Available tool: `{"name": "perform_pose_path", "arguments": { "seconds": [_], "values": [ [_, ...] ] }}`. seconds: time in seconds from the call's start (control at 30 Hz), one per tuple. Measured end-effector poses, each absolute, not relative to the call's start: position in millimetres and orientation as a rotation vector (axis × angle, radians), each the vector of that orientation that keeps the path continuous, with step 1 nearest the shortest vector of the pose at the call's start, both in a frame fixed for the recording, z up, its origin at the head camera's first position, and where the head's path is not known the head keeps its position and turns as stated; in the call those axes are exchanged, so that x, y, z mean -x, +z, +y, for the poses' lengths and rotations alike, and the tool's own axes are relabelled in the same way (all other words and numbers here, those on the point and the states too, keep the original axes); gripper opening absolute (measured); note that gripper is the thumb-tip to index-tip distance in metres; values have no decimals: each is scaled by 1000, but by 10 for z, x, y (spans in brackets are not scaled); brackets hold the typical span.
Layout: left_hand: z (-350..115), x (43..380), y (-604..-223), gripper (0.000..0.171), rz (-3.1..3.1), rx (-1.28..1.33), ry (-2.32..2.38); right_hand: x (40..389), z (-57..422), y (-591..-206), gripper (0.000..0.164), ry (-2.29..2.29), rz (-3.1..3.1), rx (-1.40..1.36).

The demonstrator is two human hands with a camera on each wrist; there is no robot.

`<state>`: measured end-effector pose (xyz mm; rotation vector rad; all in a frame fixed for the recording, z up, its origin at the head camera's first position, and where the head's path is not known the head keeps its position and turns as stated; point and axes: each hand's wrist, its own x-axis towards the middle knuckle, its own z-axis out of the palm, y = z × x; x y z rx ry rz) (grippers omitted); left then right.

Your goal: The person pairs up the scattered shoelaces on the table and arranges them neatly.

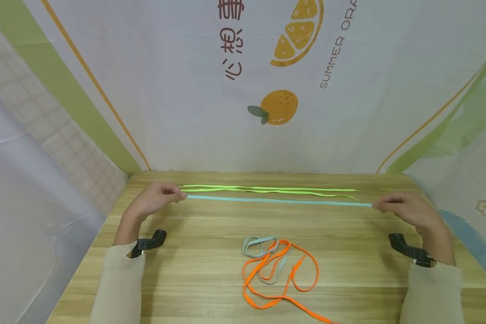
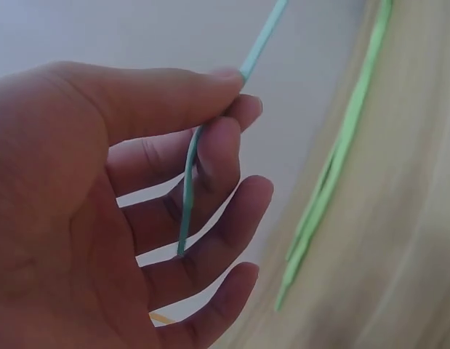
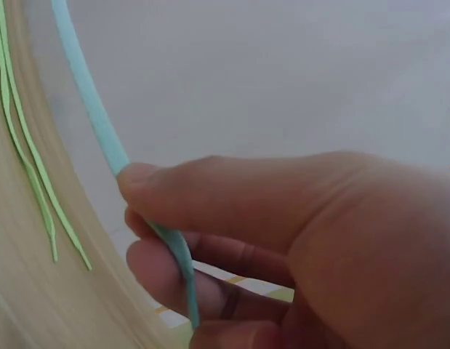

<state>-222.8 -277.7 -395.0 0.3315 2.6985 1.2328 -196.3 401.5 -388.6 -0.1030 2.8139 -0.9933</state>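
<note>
A light blue shoelace [image 1: 279, 201] is stretched straight between both hands, just in front of two yellow-green shoelaces [image 1: 267, 189] that lie along the back of the table. My left hand [image 1: 155, 199] pinches one end between thumb and index finger; a short tail [image 2: 187, 189] hangs down past the fingers in the left wrist view. At the other end my right hand [image 1: 412, 210] pinches the lace the same way, and its tail [image 3: 182, 258] drops across the curled fingers. Whether the lace touches the table cannot be told.
Nearer the front, an orange shoelace [image 1: 281, 297] lies in loose loops, tangled with a pale blue-grey shoelace [image 1: 260, 246]. The wooden table [image 1: 194, 279] ends at a white printed cloth [image 1: 186, 112] behind, with cloth at both sides too.
</note>
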Motion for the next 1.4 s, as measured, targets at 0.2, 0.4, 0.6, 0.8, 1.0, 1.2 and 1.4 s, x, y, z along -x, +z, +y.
{"name": "perform_pose_path", "arguments": {
  "seconds": [0.2,0.4,0.6,0.8,1.0,1.2,1.4],
  "values": [
    [-2820,2268,-4077,29,2716,-295,1189,2017,4053,-3980,37,-933,2831,82],
    [-2801,2301,-4141,29,2786,-280,1058,2042,4052,-4072,40,-980,2809,12],
    [-2782,2319,-4176,28,2831,-262,923,2052,4039,-4127,45,-940,2793,-9],
    [-2789,2344,-4216,26,2832,-276,876,2073,4030,-4154,54,-949,2770,-25],
    [-2806,2328,-4235,31,2809,-256,871,2132,4036,-4212,58,-852,2802,-35],
    [-2796,2332,-4269,28,2799,-233,879,2158,4013,-4249,54,-846,2808,-46],
    [-2754,2337,-4283,26,2819,-224,858,2159,3985,-4250,57,-845,2797,-75]
  ]
}}
